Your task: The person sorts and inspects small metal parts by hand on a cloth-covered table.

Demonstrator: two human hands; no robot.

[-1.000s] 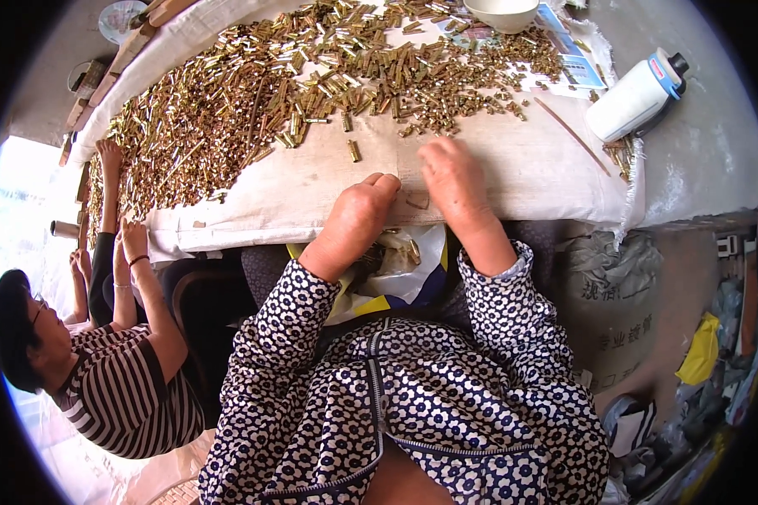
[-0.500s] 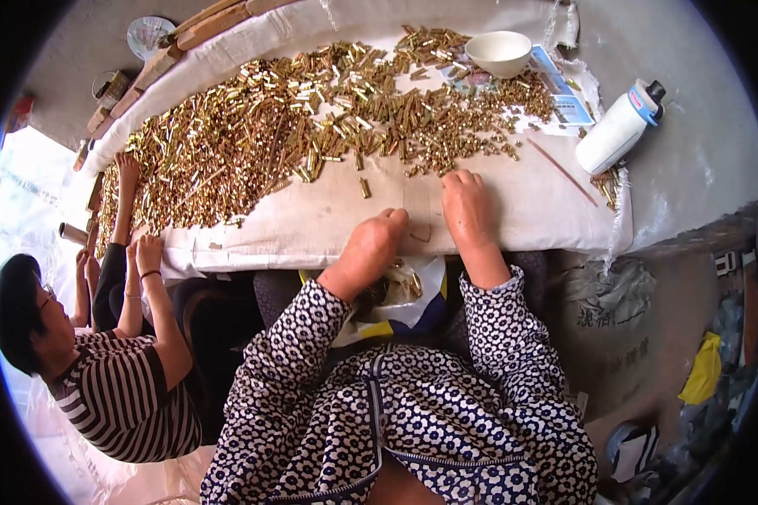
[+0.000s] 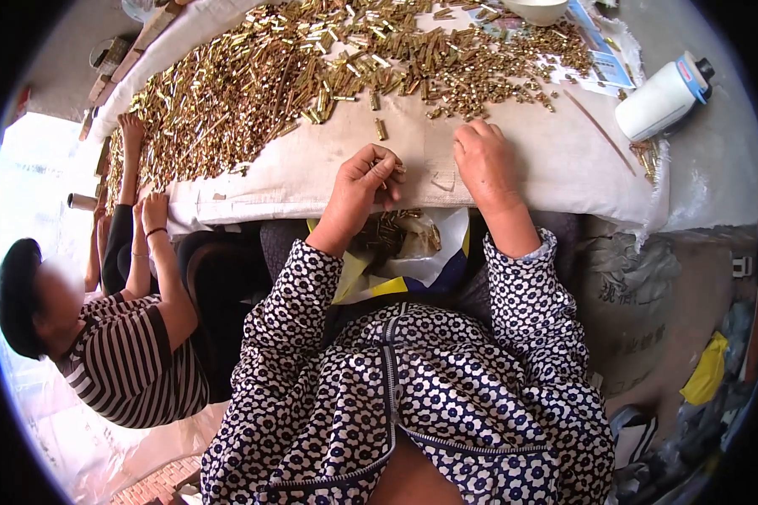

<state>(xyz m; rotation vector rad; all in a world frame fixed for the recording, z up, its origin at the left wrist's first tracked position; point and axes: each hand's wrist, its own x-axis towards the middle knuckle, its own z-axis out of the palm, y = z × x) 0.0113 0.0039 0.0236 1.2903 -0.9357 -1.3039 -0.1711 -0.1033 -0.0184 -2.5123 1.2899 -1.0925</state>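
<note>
A wide heap of small brass-coloured metal cylinders and caps covers the far part of the cloth-covered table. My left hand is closed above the near table edge, thumb against curled fingers, with small brass-coloured pieces showing between them. My right hand rests by the heap's near fringe, its fingers bent together; whatever they hold is hidden. One loose brass cylinder lies on the cloth between the heap and my left hand. Below the table edge, an open plastic bag on my lap contains more brass-coloured pieces.
At the right stands a tilted white bottle, with a thin stick beside it. A white bowl sits at the far edge. On my left, a person in a striped top has hands at the heap's near-left side.
The view has shifted, so the table sits higher in it. My left hand has turned to show its thumb and fingers. My right hand stays near the heap's fringe.
</note>
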